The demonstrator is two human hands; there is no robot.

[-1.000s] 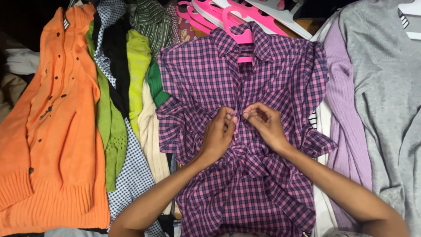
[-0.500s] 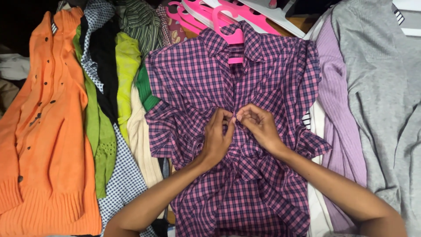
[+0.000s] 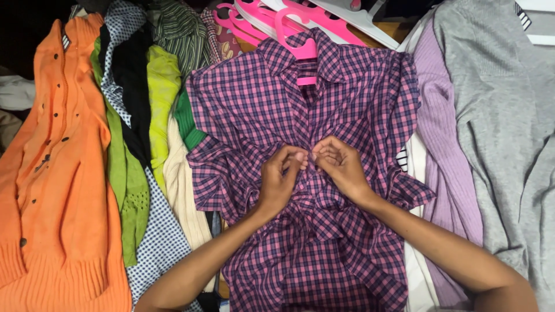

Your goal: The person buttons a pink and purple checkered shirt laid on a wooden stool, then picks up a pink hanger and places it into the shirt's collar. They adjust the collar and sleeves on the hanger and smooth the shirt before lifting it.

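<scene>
Buttoning is the step in hand; my left hand (image 3: 277, 182) and right hand (image 3: 341, 167) each pinch the front placket of the purple plaid shirt (image 3: 347, 104), which lies flat on its pink hanger (image 3: 298, 49) among other garments; next calls for a steady push through the hole.

Bkgd: surface almost fully covered w/ laid-out clothes. Left edge: orange knit cardigan (image 3: 55, 173), then green top (image 3: 124, 173), checked cloth (image 3: 159, 242), black and yellow-green garments, striped shirt (image 3: 179, 32) at top. Right: lilac ribbed knit (image 3: 442, 133), grey sweater (image 3: 503, 115) to right edge. Top centre: pink hangers (image 3: 260, 17), white hanger (image 3: 358, 17), strip of brown wooden surface (image 3: 404, 29). Top-left corner dark, unlit. Light even, soft.
</scene>
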